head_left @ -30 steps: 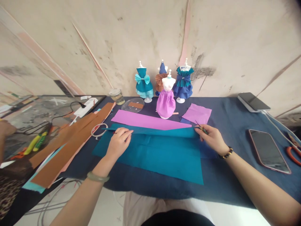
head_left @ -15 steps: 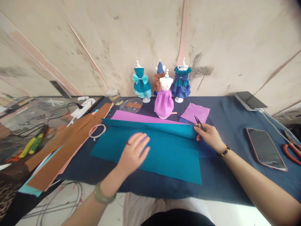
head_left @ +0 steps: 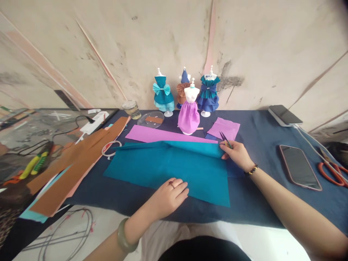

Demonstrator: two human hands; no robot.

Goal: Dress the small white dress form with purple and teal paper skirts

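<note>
A wide teal cloth (head_left: 163,166) lies across the table, its far edge turned up in a fold. My left hand (head_left: 172,197) rests at the near edge of this cloth, fingers stretched out together and touching it. At the cloth's far right corner, my right hand (head_left: 235,154) is closed around small thread snips (head_left: 225,139), their dark pointed blades sticking up. The same fingers touch the turned edge; whether they pinch it is hard to see. Just behind lies a purple cloth strip (head_left: 163,135), partly covered. A small dress form in a purple skirt (head_left: 189,117) stands beyond.
Three dressed forms, one in a teal dress (head_left: 163,95), stand by the wall. A purple square (head_left: 225,127), a clear dish (head_left: 150,119) and a jar (head_left: 131,109) lie around. Brown cloth strips (head_left: 78,163) and a white ring (head_left: 111,148) are left; a phone (head_left: 300,166) and orange-handled scissors (head_left: 330,172) right.
My left hand has come down and nearer to me, from above the middle of the teal cloth to its near edge. My right hand keeps the snips at the corner.
</note>
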